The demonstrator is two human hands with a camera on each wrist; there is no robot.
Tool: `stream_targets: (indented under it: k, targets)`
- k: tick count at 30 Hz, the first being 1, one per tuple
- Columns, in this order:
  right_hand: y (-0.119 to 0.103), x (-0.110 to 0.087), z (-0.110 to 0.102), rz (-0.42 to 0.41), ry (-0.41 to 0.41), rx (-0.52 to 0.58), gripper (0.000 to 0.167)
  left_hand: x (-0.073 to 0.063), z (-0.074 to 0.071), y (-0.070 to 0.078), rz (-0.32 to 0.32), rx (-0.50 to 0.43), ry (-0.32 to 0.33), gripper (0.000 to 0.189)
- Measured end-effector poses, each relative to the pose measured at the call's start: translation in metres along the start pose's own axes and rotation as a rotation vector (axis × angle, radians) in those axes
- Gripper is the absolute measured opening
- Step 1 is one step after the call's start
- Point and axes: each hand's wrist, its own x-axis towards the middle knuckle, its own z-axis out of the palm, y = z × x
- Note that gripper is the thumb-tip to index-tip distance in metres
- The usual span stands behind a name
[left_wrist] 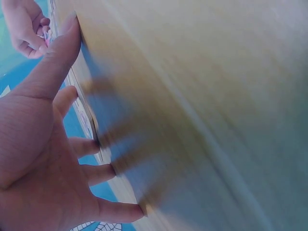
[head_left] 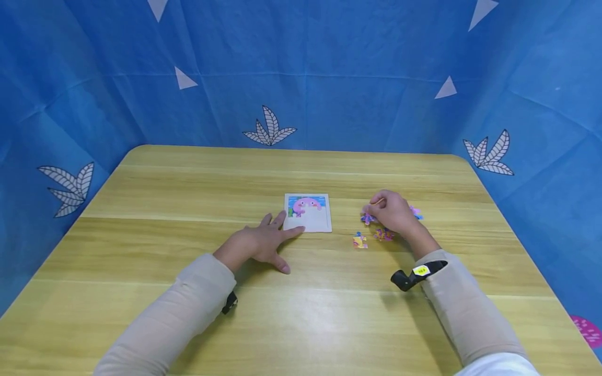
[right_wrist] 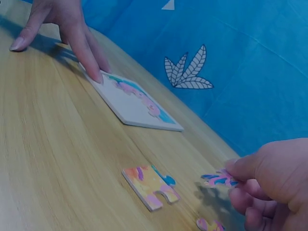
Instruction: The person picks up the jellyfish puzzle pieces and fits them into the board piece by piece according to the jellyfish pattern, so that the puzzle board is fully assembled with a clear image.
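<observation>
A square white puzzle board (head_left: 316, 221) lies on the table, with a pink cartoon animal pieced together along its upper part and bare white below. My left hand (head_left: 257, 242) spreads its fingers beside the board, fingertips resting at its left and near edges. To the right, my right hand (head_left: 394, 213) pinches a pink and blue puzzle piece (right_wrist: 220, 179) between thumb and fingers, close over the table. A yellow, pink and blue piece (right_wrist: 147, 186) lies flat between the board and that hand. Beneath the right hand sits another colourful piece (head_left: 384, 234).
One more pink and blue piece (head_left: 416, 212) shows just beyond the right hand, partly hidden by it. The wooden table (head_left: 301, 318) ends at a blue cloth backdrop (head_left: 329, 99) printed with white leaves and triangles, which also hangs along both sides.
</observation>
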Motion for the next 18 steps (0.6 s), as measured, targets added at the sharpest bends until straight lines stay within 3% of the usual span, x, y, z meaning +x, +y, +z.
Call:
stream_targets:
  k: [11,18]
  targets:
    - [-0.015,0.002,0.011,-0.032,-0.013,0.168,0.026,0.0,0.0,0.001,-0.003,-0.004,0.004,0.094]
    - [-0.024,0.006,0.02,-0.07,-0.022,0.206,0.022,0.001,0.001,0.0,-0.001,0.002,0.005,0.094]
